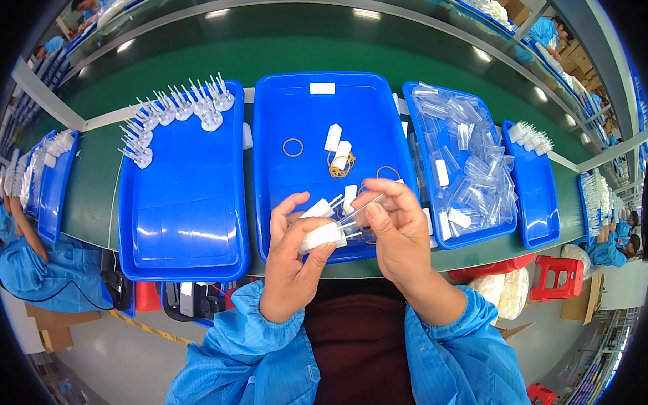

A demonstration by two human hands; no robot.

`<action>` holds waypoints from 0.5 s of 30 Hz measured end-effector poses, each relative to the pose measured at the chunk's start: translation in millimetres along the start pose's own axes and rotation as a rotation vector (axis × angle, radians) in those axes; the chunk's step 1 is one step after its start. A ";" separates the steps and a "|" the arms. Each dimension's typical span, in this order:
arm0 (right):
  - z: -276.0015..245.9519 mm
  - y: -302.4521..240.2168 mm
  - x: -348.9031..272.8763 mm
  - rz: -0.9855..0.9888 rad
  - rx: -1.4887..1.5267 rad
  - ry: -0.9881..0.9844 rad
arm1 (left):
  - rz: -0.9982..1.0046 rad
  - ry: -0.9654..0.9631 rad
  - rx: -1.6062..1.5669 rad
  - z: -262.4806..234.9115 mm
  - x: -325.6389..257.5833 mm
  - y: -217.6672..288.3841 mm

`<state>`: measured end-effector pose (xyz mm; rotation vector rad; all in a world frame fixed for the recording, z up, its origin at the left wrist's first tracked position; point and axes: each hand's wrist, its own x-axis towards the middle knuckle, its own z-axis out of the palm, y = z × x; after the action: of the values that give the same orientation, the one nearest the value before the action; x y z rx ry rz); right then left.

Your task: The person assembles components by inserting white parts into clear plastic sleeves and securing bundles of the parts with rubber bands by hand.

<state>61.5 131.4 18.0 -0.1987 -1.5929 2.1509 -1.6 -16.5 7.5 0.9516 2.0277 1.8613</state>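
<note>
Over the near part of the middle blue tray (pixel 282 183), my left hand (pixel 293 262) is closed around a white plug-like piece (pixel 321 237) with thin prongs. My right hand (pixel 402 241) pinches a clear plastic sleeve (pixel 363 214) between thumb and fingers. The sleeve's lower end meets the prongs of the white piece; whether they are inside it, I cannot tell. Behind my hands, the tray holds loose white pieces (pixel 333 137), a bundle of tan rubber bands (pixel 337 167) and a single rubber band (pixel 293 147). My hands partly hide other pieces there.
The left blue tray (pixel 182 190) has clustered white pronged pieces (pixel 174 108) along its far edge. Clear sleeves (pixel 482 183) fill the right tray; beyond it is a narrower tray (pixel 540 210). A green conveyor (pixel 201 48) runs behind. A co-worker (pixel 43 268) sits at left, a red stool (pixel 557 278) at right.
</note>
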 end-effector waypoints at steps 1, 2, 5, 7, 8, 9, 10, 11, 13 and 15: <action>1.1 0.4 -0.8 0.001 0.000 0.002 | -0.006 0.010 0.004 0.7 0.0 0.2; 2.5 0.7 -1.4 0.016 0.014 0.007 | -0.012 0.020 0.009 1.6 0.2 0.4; 3.8 1.8 -2.4 0.048 0.062 0.028 | 0.014 0.045 0.035 3.8 0.7 0.3; 3.2 2.5 -2.2 0.065 0.094 0.043 | -0.002 0.051 0.014 5.6 1.5 0.1; 2.6 2.5 -2.2 0.077 0.120 0.038 | -0.016 0.059 -0.007 6.0 1.9 -0.1; 2.0 2.5 -2.2 0.089 0.146 0.033 | -0.018 0.059 -0.006 6.5 2.2 -1.3; 1.4 2.8 -2.2 0.091 0.148 0.032 | -0.004 0.075 -0.013 7.0 2.4 -3.6; 0.7 3.4 -2.2 0.104 0.159 0.031 | 0.009 0.091 -0.020 7.2 2.7 -4.9; -0.9 4.3 -2.1 0.118 0.172 0.031 | -0.003 0.086 -0.015 7.2 3.5 -3.4; -2.1 5.6 -1.3 0.136 0.198 0.035 | -0.015 0.082 -0.010 7.7 3.9 -2.0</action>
<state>61.9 131.4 11.9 -0.2870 -1.3715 2.3787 -0.7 -7.9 5.3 0.8688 2.0641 1.9309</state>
